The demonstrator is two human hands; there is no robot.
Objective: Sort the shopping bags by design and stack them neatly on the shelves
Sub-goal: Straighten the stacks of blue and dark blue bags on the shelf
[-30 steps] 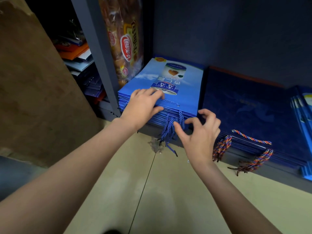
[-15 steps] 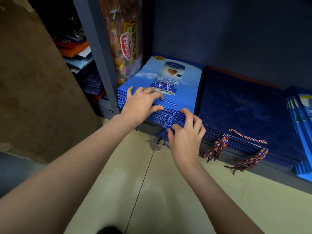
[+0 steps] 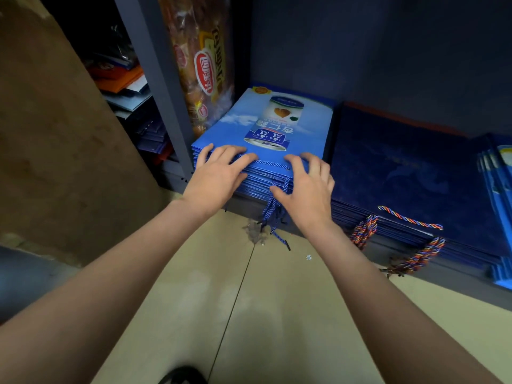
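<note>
A stack of bright blue shopping bags (image 3: 277,117) printed with a can lies flat at the left end of the low shelf, blue cord handles (image 3: 273,214) hanging over its front. My left hand (image 3: 219,176) rests flat on the stack's near left corner, fingers spread. My right hand (image 3: 307,187) lies on the near right edge, fingers spread over the top bag and thumb against the cords. To the right lies a stack of dark navy bags (image 3: 410,173) with multicoloured rope handles (image 3: 410,220). More light blue bags (image 3: 498,189) sit at the far right.
A grey shelf upright (image 3: 158,87) stands left of the blue stack, with a printed orange plastic bag (image 3: 205,59) upright behind it. Papers and dark bags (image 3: 130,87) fill the neighbouring bay. A brown board (image 3: 55,134) leans at left. Beige floor tiles (image 3: 249,314) lie below.
My right hand moved up from the hanging cords onto the stack's front right edge and spread its fingers. My left hand stayed on the near left corner.
</note>
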